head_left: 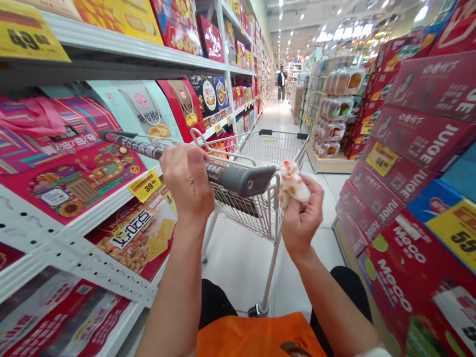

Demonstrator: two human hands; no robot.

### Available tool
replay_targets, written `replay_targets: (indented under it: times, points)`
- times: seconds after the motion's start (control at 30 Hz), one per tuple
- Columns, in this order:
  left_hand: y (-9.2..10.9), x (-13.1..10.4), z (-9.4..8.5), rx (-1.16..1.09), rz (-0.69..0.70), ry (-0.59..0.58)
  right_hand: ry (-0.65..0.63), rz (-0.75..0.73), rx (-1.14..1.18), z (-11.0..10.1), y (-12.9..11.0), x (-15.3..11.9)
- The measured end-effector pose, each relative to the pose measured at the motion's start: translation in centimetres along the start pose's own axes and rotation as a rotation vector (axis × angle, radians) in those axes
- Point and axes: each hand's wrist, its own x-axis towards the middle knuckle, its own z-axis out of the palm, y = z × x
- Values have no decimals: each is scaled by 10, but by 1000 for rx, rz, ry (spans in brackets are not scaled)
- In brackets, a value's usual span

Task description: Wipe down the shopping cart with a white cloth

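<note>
My left hand (189, 180) is wrapped round the grey handle (238, 178) of a metal shopping cart (255, 212), with the fingers closed over the bar. To the right of the handle's end, my right hand (304, 213) pinches a small white and tan piece (292, 188) with a reddish spot on top. The piece looks crumpled or lumpy, and I cannot make out exactly what it is. It is held up beside the cart's side wires. The cart's wire basket stretches forward, and its lower part is partly hidden by the handle.
Shelves (106, 202) with boxed snacks and yellow price tags run close along the left. Stacked red boxes (425, 126) rise close on the right. Past the cart, a display of packaged goods (334, 114) flanks the aisle (278, 116), where a person (281, 83) stands far ahead.
</note>
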Motion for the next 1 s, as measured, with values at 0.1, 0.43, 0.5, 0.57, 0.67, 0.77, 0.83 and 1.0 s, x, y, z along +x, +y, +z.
replay_targets:
  times: [0.1, 0.43, 0.5, 0.57, 0.67, 0.77, 0.83, 1.0]
  points:
    - [16, -3, 10, 105, 3, -47, 116, -302, -6, -22, -33, 28]
    - [-6, 9, 1, 133, 102, -290, -299, -687, -609, -46, -45, 65]
    - [-38, 24, -7, 227, -27, -248, -309, -647, -577, -55, -34, 74]
    - [-62, 36, -8, 279, -79, -228, -266, -550, -542, -56, -28, 80]
    - [-69, 41, 1, 288, -81, -226, -185, -382, -503, -35, -29, 81]
    - [-52, 36, 15, 272, -88, -232, -188, -300, -485, 10, -37, 71]
    - [-39, 30, 23, 252, -86, -218, -230, -300, -496, 43, -44, 62]
    - [-22, 24, 34, 231, -71, -215, -376, -459, -470, 64, -38, 58]
